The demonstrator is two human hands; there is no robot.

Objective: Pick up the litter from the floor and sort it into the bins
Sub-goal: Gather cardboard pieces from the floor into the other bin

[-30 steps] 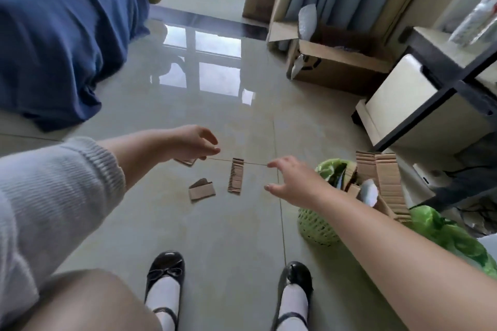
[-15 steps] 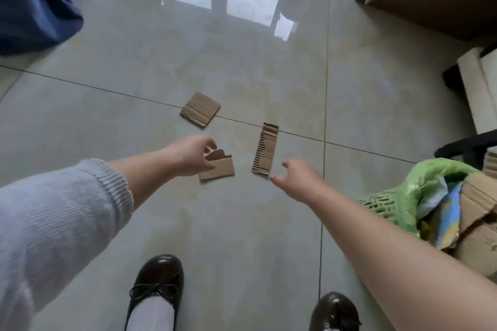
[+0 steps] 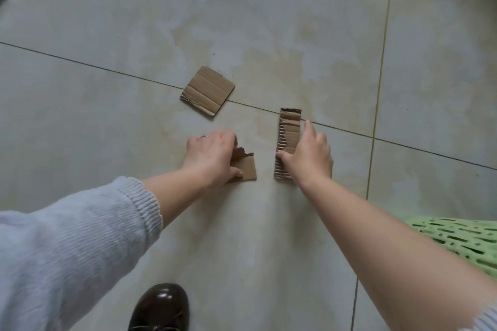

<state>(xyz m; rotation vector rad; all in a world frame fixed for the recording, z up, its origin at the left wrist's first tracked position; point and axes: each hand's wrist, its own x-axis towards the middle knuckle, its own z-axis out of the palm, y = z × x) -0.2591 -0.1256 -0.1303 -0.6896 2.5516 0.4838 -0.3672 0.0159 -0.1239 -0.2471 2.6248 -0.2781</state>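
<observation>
Three cardboard pieces on tiled floor (image 3: 107, 121). Square piece (image 3: 208, 90) farthest, on a grout line. Torn piece (image 3: 243, 166) nearer, under left hand (image 3: 212, 156). Corrugated strip (image 3: 287, 140) right of it, right hand (image 3: 309, 156) on its right edge. Mesh bin (image 3: 462, 242) lower right, shoe (image 3: 161, 306) bottom centre.
</observation>
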